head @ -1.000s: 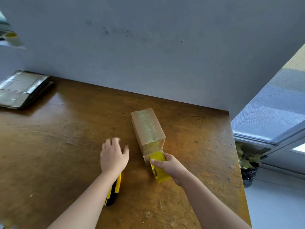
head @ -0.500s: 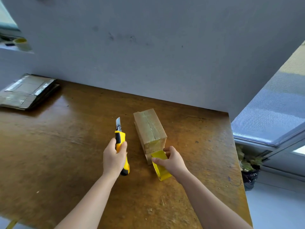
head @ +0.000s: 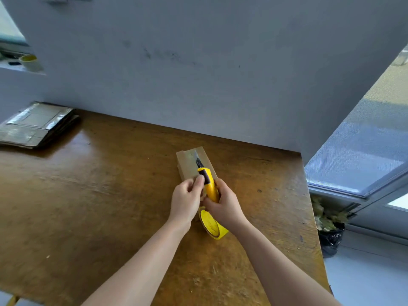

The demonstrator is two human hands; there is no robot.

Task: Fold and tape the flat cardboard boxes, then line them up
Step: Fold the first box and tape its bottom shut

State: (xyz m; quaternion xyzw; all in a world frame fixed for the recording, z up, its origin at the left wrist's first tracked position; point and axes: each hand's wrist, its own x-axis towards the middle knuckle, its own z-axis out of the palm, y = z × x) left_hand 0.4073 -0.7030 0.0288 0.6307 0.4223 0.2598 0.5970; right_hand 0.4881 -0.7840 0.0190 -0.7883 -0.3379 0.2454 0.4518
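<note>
box (head: 191, 166) lies on table (head: 99, 195) just ahead of your hands, long axis running away from you, near end under both equally. r hand (head: 225, 205) grips knife (head: 209, 186), blade over box top. l hand (head: 186, 199) curled, pinching knife's slider. tape roll (head: 213, 225) below; can't tell if held.

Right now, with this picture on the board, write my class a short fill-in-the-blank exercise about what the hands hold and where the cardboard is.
1. The left hand and right hand both hold the utility knife, whose handle is ____.
2. Only ____ folded box stands on the table.
3. The stack of flat boxes lies at the table's far ____ corner.

Missing words: yellow; one; left.
</note>
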